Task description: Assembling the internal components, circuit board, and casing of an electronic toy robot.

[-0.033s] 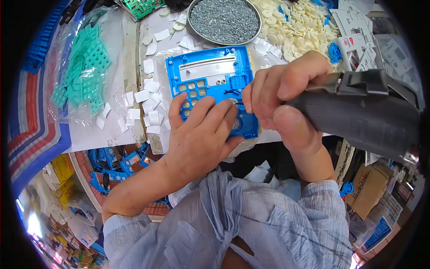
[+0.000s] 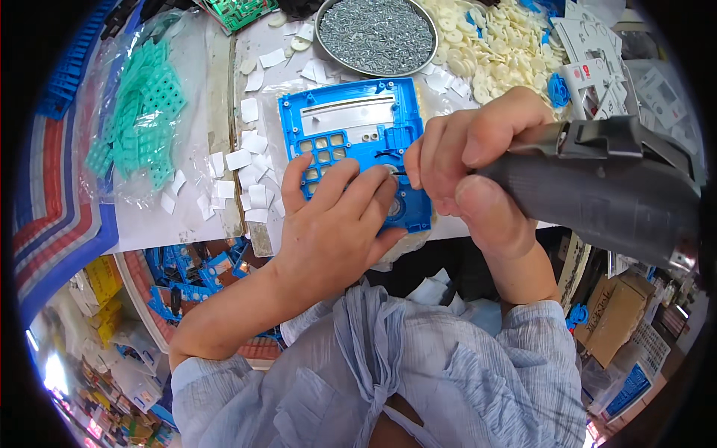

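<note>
A blue plastic housing (image 2: 357, 149), its inner side up, has rows of square holes, a pale window strip and small posts. My left hand (image 2: 323, 213) rests on its lower half, fingers curved onto it and thumb by the near edge, holding it against the table. Wrapped round a dark grey electric screwdriver (image 2: 590, 179) is my right hand (image 2: 489, 160), at the housing's right edge. The tool lies nearly level in view, its front end hidden by my fingers. Beneath my left fingertips, a round part (image 2: 394, 205) is partly covered.
Behind the housing stands a round metal dish (image 2: 377, 37) of small screws. Cream discs (image 2: 497, 48) are heaped to its right, beside white panels (image 2: 590, 45). White paper squares (image 2: 250, 160) and bagged green keypads (image 2: 146, 112) lie leftward. Blue assemblies (image 2: 187, 272) fill a container below.
</note>
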The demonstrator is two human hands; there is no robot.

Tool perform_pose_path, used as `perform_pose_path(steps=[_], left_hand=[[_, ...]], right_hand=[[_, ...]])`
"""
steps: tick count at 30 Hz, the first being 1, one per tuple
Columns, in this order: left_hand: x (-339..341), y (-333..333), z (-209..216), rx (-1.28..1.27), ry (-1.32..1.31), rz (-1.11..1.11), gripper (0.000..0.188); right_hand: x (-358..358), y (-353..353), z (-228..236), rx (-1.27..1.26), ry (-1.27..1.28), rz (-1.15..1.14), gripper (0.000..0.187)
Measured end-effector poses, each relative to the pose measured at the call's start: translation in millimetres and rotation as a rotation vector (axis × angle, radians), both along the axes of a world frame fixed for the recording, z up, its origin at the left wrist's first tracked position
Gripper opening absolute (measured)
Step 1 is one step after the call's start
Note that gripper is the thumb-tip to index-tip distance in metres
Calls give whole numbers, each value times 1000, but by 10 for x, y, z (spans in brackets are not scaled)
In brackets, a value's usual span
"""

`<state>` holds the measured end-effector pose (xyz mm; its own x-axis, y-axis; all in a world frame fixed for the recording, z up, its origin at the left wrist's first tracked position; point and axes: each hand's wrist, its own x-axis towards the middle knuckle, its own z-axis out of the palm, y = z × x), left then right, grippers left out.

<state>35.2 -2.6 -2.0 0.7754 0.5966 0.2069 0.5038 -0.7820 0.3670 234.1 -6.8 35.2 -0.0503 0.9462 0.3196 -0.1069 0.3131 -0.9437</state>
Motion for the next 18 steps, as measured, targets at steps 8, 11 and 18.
perform_pose_path(steps=[8,11,18], left_hand=[[-37,67,-16,-13,-22,-15,46],[-45,74,-25,-18,-31,-14,45],[-57,73,-95,0,-74,-25,37]], right_hand=[[-112,4,1,-12,28,36,32],[-191,-11,22,-32,80,33,33],[-220,-12,43,-36,-57,104,30]])
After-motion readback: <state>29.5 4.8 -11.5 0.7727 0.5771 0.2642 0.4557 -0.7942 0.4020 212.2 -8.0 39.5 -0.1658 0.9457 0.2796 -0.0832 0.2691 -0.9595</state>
